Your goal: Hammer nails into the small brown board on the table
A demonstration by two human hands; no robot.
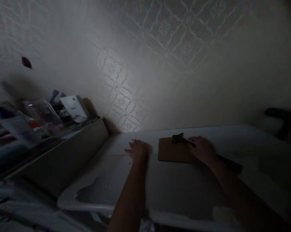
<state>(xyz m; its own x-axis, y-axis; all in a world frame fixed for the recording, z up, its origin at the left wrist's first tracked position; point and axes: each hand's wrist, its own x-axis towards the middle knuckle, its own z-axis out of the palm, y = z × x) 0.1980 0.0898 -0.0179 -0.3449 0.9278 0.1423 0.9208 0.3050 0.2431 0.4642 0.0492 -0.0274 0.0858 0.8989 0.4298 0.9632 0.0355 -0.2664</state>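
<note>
In the head view my right hand [203,149] is wrapped round the dark handle of a hammer [229,163]. The hammer's head [178,138] rests on or just above the far edge of a brown rectangular board [170,152]; which of the two, I cannot tell. To the left of the board, my left hand [138,149] lies over the pale tabletop [169,180] with its fingers spread. Close to those fingertips are a few tiny dark bits [133,140], too small and dim to name.
A raised cabinet [89,148] on the left carries a clear plastic box [43,112], a white box [74,105] and other clutter. The patterned wall [164,64] rises behind the table. A dark blurred object [284,117] stands at the far right.
</note>
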